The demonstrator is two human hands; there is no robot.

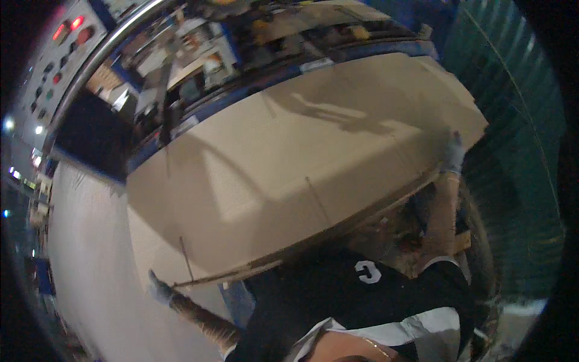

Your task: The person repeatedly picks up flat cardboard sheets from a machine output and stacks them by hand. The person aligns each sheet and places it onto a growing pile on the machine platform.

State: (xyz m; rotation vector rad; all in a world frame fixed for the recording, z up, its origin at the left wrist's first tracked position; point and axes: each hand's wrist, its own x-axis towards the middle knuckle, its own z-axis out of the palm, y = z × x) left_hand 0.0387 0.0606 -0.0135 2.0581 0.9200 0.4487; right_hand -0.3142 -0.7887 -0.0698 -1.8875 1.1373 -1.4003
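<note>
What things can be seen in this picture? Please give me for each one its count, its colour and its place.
Cardboard: at least one sheet, brown, centre
Machine frame: one, blue, beyond the cardboard
Blurred clutter: uncountable, mixed colours, behind the frame
Control panel: one, grey with red lights, upper left
Metal rail: one, silver, beside the panel
Ribbed partition: one, green, right
Floor: one, grey, left
Shirt: one, black and white, bottom
Left hand: one, grey glove, cardboard's near left corner
Right hand: one, grey glove, cardboard's right end
</note>
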